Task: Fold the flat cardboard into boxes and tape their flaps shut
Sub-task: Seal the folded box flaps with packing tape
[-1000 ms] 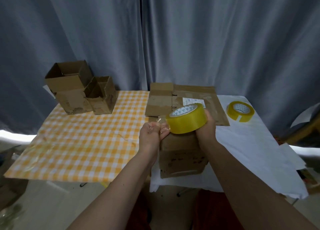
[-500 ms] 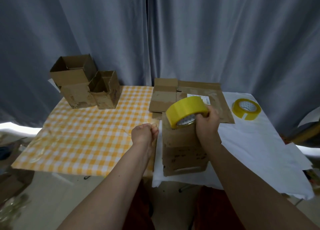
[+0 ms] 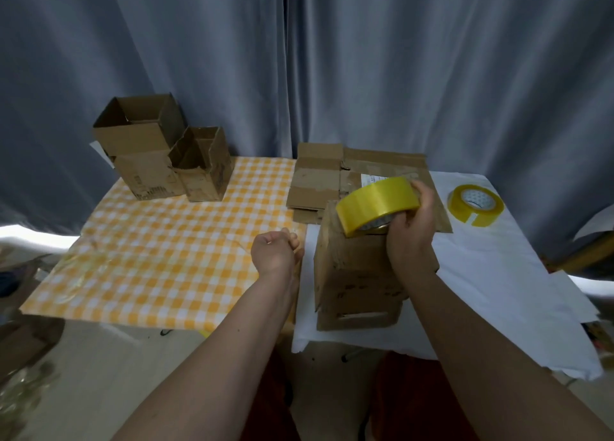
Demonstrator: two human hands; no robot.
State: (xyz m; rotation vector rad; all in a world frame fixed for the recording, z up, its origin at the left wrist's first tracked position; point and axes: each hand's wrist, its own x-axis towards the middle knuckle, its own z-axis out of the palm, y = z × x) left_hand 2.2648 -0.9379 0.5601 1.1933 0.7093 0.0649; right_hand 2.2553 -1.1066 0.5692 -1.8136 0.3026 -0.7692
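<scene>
A folded brown cardboard box [image 3: 352,274] stands upright on the white sheet near the table's front edge. My right hand [image 3: 412,228] grips a yellow tape roll [image 3: 375,204] and holds it tilted on the box's top. My left hand [image 3: 275,251] is just left of the box at top height, fingers curled, pinching the tape's loose end; the clear strip itself barely shows. Flat cardboard [image 3: 319,181] lies behind the box.
Two open-topped folded boxes, a larger one [image 3: 143,155] and a smaller one [image 3: 206,171], stand at the back left on the yellow checked cloth [image 3: 166,258]. A second yellow tape roll [image 3: 475,208] lies on the white sheet [image 3: 498,274] at the right. Grey curtains hang behind.
My right hand has tipped the roll from facing up in the air down onto the box's top. My left hand has drawn left and lower, away from the roll.
</scene>
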